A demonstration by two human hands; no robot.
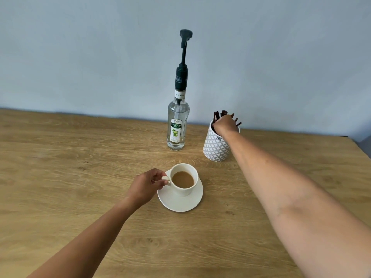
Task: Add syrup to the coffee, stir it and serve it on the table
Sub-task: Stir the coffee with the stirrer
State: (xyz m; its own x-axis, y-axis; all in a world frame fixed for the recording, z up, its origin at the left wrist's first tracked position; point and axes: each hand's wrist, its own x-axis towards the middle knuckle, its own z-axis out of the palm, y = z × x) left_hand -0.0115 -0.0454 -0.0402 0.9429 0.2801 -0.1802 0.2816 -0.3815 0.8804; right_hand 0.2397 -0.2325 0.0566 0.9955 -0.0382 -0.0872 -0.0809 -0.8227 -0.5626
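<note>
Two bare forearms reached in from the near edge over the wood worktop (60,177). Left hand (147,186) first: its fingers (160,175) pinched the handle of the cup (185,189), thumb and fingertips curled round it. Cup stood upright on the saucer (180,203), a touch toward its far side, and the coffee (183,179) inside was milky brown, sitting below the rim. Saucer lay flat near the middle of the worktop. Further out and to the right, the right hand (225,124) was down over the mouth of the patterned pot (215,147), fingers dipped among the dark stirrers (222,113) that fanned out above the rim. Whether they gripped one, couldn't tell; the back of the hand hid it. Pot upright, well apart from the saucer. Just left of it stood the bottle (177,121), clear glass with a Mojito label, upright, a tall dark pump (185,36) on top. Behind it all, a pale blue wall (80,57).
</note>
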